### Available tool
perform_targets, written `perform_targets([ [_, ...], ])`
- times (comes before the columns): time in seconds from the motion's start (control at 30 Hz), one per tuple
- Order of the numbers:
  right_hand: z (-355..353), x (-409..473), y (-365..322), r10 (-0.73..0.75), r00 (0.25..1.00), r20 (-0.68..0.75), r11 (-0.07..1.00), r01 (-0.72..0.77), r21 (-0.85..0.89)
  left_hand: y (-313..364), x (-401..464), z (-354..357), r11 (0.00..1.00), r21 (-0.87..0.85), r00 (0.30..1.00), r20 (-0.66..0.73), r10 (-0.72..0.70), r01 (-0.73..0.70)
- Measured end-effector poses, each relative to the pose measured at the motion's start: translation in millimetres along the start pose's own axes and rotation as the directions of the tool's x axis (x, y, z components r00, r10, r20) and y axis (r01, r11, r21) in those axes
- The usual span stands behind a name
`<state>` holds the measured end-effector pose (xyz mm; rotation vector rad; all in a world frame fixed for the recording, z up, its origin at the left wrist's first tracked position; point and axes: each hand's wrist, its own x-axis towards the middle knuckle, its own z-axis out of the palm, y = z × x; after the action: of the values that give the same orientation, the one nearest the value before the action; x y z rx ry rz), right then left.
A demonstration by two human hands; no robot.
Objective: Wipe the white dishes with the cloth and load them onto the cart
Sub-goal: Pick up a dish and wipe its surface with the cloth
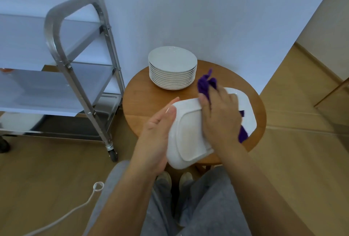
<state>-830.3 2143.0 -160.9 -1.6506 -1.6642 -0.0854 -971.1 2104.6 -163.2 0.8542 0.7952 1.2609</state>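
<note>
My left hand (pixel 157 133) holds a white rectangular dish (pixel 188 137) by its left edge, underside turned up toward me, above the round wooden table (pixel 139 101). My right hand (pixel 220 114) presses a purple cloth (pixel 204 83) against the dish's upper right part; more cloth hangs out below the hand. Another white rectangular dish (pixel 247 107) lies on the table behind my right hand. A stack of several round white plates (pixel 172 69) stands at the table's back. The steel cart (pixel 75 69) stands to the left.
The cart has shelves with a white sheet on them and a caster wheel (pixel 113 155) near my left knee. A white cord (pixel 79 205) lies on the wood floor at the lower left. A wall corner rises behind the table; my legs and feet are below it.
</note>
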Motion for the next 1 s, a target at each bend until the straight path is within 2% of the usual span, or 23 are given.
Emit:
perform_targets([
  [0.23,5.4,-32.9,-58.6,-0.177,0.984,-0.016,0.953,0.175,0.247,-4.8,12.2,4.1,0.994,-0.099,0.977,-0.209,0.035,-0.057],
  [0.37,6.0,-51.1,-65.0,-0.345,0.939,0.013,0.935,0.342,0.09,-11.0,14.1,-10.2,0.991,-0.129,0.954,-0.299,-0.015,-0.025],
  [0.5,8.0,-57.1,-41.6,-0.485,0.875,-0.019,0.87,0.48,-0.114,-11.4,7.8,-7.7,0.96,-0.28,0.954,-0.293,-0.071,-0.015],
  [0.6,7.8,-53.8,-17.0,-0.512,0.858,-0.055,0.844,0.489,-0.222,-4.9,5.4,-3.7,0.941,-0.338,0.965,-0.247,-0.093,0.004],
  [0.73,5.9,-39.3,14.8,-0.343,0.936,-0.086,0.935,0.331,-0.129,-1.4,1.6,-5.7,0.961,-0.276,0.981,-0.174,-0.083,0.032],
  [0.83,4.9,-22.9,33.8,-0.129,0.992,-0.01,0.99,0.128,-0.061,-3.1,-1.5,-4.0,0.981,-0.193,0.984,-0.178,-0.021,-0.014],
  [0.9,6.6,-14.8,39.2,0.07,0.996,0.059,0.998,-0.07,-0.005,-6.4,-2.8,2.4,0.993,-0.104,0.983,-0.182,0.032,-0.052],
  [1.0,9.7,-15.8,30.6,0.279,0.959,0.053,0.95,-0.283,0.13,-16.5,-1.9,21.2,0.99,0.09,0.974,-0.186,0.126,-0.111],
])
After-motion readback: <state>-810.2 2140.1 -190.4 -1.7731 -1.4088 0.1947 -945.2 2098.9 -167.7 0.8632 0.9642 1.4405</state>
